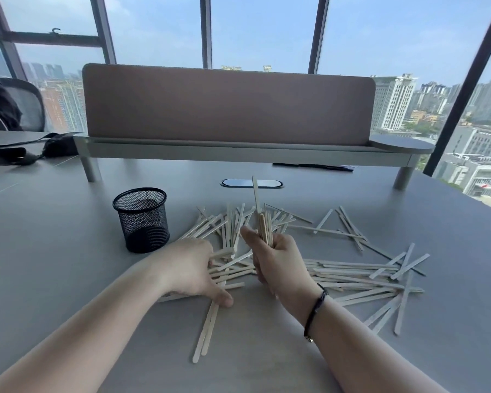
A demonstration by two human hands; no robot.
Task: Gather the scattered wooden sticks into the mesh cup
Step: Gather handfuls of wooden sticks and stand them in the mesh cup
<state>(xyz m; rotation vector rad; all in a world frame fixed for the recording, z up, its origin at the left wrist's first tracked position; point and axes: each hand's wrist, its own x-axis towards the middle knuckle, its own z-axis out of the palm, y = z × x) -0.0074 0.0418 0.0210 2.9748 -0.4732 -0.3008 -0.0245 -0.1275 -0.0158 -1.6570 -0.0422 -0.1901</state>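
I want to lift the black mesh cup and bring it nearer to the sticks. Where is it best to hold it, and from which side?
Probably wrap the left hand around the side wall of the cup, coming from its near right side. It stands upright, round, apart from the sticks, and nothing blocks that side. The right hand is already holding a bundle.

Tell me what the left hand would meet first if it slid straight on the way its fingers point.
The left hand points right, its fingers already among the loose wooden sticks. Going on, it would probably plough through those and reach the right hand gripping a bundle of sticks, though depth is unclear.
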